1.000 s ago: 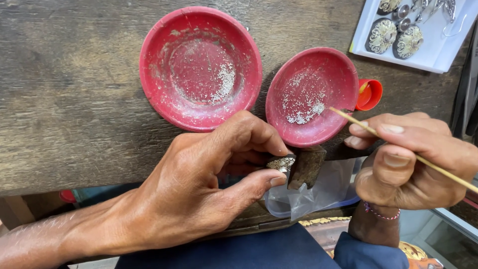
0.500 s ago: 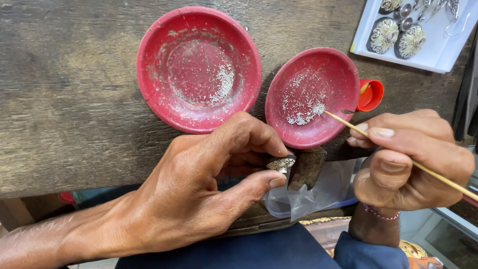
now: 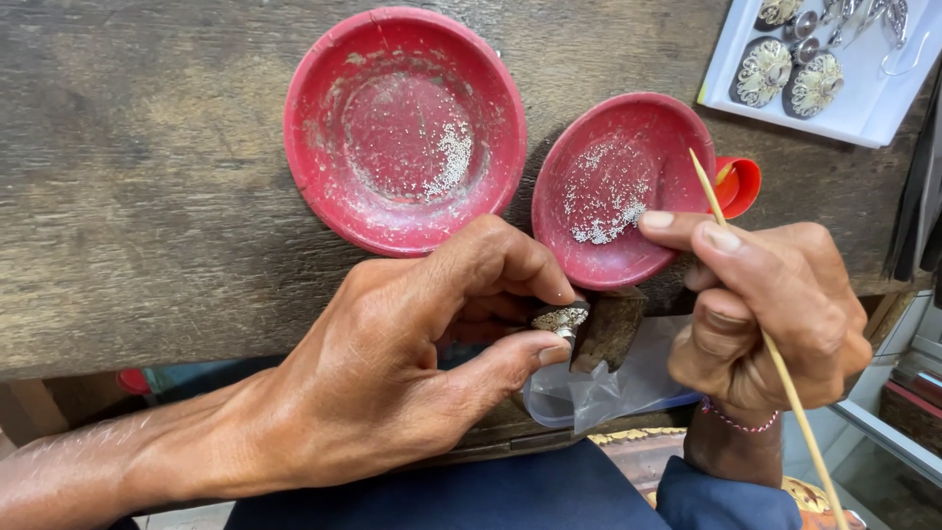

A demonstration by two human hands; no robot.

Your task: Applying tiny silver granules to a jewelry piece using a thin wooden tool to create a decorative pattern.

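Observation:
My left hand (image 3: 392, 373) pinches a small silver ornament (image 3: 560, 318) between thumb and fingers, resting against a dark wooden peg (image 3: 610, 329) at the bench edge. My right hand (image 3: 765, 304) grips a thin wooden stick (image 3: 775, 358) that points up and away, its tip raised over the rim of the small red bowl (image 3: 620, 186). That bowl holds a scatter of tiny silver granules (image 3: 603, 221). A larger red bowl (image 3: 404, 128) to its left also carries some granules.
A worn wooden bench top (image 3: 147, 177) carries the bowls. A white tray (image 3: 863, 108) with several silver filigree pieces sits at the upper right. A small red cap (image 3: 741, 185) lies beside the small bowl. A clear plastic bag (image 3: 608, 388) hangs under the peg.
My right hand has lifted and swung the stick upright; its tip has left the granules in the small bowl. My left hand still holds the ornament in place.

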